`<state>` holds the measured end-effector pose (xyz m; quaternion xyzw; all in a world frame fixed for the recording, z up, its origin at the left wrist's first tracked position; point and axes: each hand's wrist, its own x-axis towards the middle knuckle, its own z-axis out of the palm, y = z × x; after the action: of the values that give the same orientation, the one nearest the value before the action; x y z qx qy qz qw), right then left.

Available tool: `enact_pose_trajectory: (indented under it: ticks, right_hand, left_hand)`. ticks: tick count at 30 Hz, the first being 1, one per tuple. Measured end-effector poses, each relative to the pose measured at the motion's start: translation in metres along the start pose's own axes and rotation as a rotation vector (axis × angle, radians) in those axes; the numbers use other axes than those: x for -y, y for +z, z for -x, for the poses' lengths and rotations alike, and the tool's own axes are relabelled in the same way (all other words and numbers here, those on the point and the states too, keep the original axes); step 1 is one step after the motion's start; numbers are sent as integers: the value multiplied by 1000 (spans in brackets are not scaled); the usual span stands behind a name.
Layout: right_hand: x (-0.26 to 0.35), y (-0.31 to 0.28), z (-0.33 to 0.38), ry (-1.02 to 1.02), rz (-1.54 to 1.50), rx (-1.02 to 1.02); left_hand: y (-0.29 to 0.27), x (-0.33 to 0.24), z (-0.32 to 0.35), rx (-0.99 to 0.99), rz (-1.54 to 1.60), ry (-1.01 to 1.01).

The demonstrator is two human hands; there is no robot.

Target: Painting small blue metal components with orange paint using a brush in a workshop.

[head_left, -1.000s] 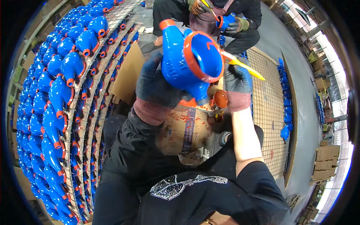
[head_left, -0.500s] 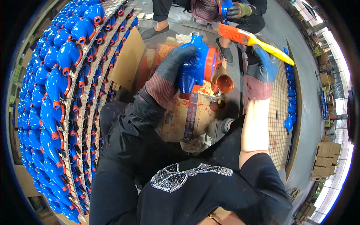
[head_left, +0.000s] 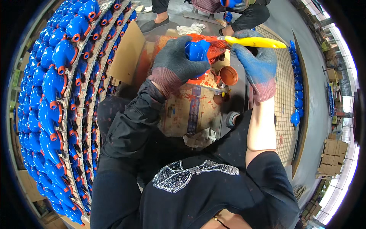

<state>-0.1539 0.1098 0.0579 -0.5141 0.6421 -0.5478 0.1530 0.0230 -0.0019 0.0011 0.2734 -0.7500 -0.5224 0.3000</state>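
My left hand, in a dark grey glove, grips a blue cast part with an orange-painted face. My right hand, in a blue glove, holds a paintbrush with a yellow handle. The brush's orange-loaded bristles lie against the orange side of the blue part. Both hands are held out above a paint-spattered cardboard sheet. A small cup of orange paint stands just below the brush.
Long rows of blue parts with orange rims fill racks on my left. More blue parts line a wire mesh panel on the right. Another person sits ahead, holding a blue part. Cardboard boxes stand at far right.
The blue part has moved away from the camera and lower, toward the cardboard. The brush has swung down from above the part onto its orange side.
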Motion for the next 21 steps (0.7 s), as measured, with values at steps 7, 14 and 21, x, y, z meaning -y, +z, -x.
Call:
enact_pose_trajectory:
  ticks: [7,14,21]
  right_hand:
    - [-10,-6,-2,-61,-300,-217]
    - [-45,8,-4,31,-1098,-105]
    - [-62,37,-8,126,-1391,-51]
  left_hand:
    - [-18,-16,9,139,787,-239]
    - [-15,-7,10,324,1484,-211]
    - [1,10,22,222,1097,11]
